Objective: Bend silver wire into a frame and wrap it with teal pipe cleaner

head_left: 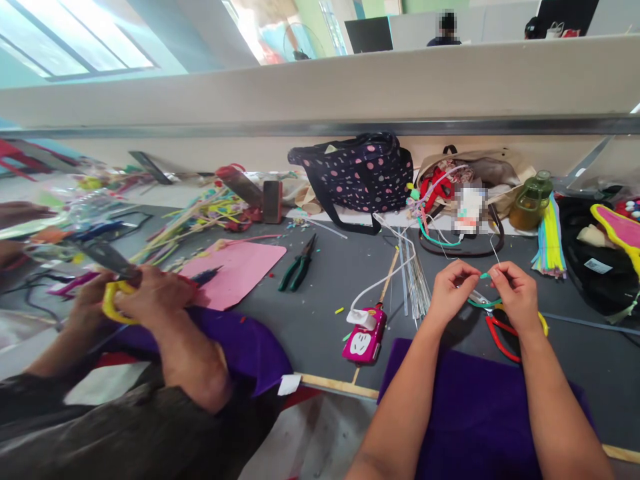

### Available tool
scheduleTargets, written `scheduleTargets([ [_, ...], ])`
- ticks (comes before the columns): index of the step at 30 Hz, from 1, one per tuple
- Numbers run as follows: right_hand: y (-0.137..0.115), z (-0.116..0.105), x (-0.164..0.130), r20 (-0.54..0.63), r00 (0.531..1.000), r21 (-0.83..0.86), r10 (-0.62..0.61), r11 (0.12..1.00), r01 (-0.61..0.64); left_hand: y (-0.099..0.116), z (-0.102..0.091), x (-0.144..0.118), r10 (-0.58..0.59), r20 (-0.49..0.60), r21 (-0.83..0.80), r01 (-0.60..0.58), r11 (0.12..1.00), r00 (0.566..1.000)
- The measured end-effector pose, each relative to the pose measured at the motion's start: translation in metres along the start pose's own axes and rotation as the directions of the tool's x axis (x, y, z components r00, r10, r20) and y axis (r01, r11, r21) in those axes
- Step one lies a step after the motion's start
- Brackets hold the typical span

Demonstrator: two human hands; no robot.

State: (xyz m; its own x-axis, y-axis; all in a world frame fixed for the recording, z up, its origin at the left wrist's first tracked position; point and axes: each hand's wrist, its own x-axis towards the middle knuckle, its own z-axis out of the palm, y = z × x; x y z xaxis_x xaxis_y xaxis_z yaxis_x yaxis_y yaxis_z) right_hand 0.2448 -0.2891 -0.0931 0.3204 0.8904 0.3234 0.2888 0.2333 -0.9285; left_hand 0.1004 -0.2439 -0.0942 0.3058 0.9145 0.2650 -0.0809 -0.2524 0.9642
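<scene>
My left hand (450, 288) and my right hand (515, 293) are raised together over the grey table (325, 287), fingertips pinched on a thin wire with a small teal piece (484, 275) between them. A teal strip hangs below my hands. Under my right hand lie red-handled pliers (500, 333) with a yellow part beside them. A bundle of thin metal wires (417, 283) lies just left of my left hand. Purple cloth (475, 407) lies under my forearms.
A co-worker's hands (145, 293) at left hold yellow-handled scissors over purple cloth. Pink sheet (235, 267), green pliers (299, 263), pink phone-like object (365, 337), dotted bag (360, 173), green jar (533, 200), pipe cleaners (550, 237) and a black bag (595, 267) lie about.
</scene>
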Motion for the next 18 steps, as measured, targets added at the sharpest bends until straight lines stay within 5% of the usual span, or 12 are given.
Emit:
scheduleTargets([
  [18,-0.0006,0.0001,0.0008,0.012,1.000,0.029,-0.010,1.000,0.009,0.0058,-0.0029,0.0002,-0.003,0.050,0.006,0.003,1.000,0.999],
])
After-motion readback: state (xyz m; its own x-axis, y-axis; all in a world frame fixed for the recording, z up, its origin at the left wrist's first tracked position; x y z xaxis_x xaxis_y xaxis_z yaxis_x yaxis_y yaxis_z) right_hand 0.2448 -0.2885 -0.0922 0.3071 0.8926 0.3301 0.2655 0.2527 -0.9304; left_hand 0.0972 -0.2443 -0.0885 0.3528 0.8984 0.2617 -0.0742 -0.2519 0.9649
